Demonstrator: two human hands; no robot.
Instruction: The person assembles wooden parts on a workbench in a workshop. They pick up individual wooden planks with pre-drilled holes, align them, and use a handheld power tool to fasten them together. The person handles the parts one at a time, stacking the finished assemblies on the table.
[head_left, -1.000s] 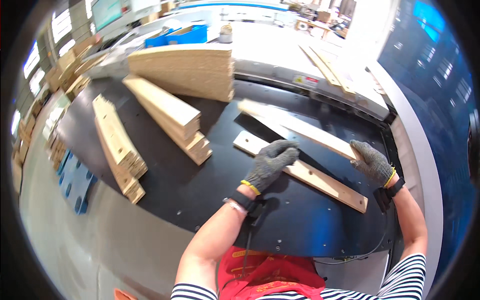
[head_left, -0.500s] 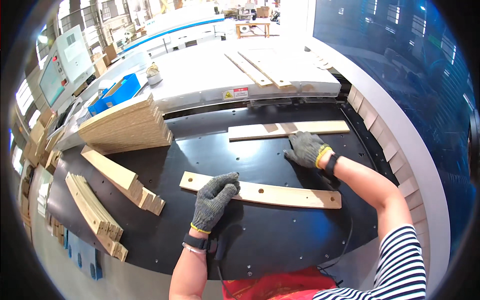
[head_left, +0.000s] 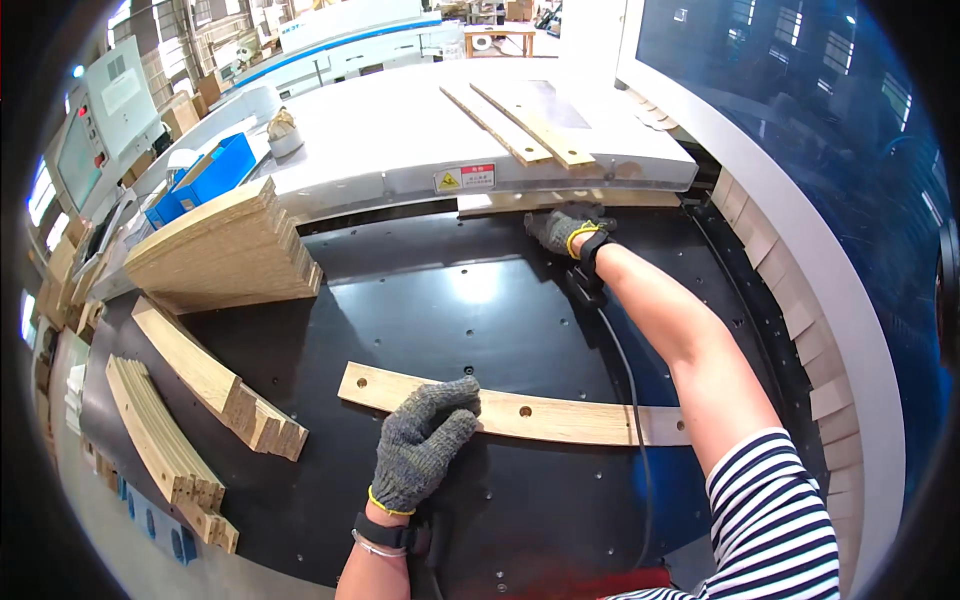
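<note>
My left hand, in a grey knit glove, lies over a curved wooden strip with round holes. Its fingers are curled together; whether they pinch anything is hidden. Far off, my right hand, gloved alike, reaches to a straight wooden strip along the machine bed's front edge. That hand touches the strip's near side with thumb and fingers apart, not wrapped round it. My right forearm passes above the curved strip's right end.
On the black table, left, stand a tall wooden stack and two stacks of curved strips. Two strips lie on the white machine bed. A blue bin sits behind. A black cable crosses the curved strip.
My right hand has moved away from me, and the straight strip has shifted with it to the machine bed's edge. My left hand stays at the curved strip. The view has shifted slightly.
</note>
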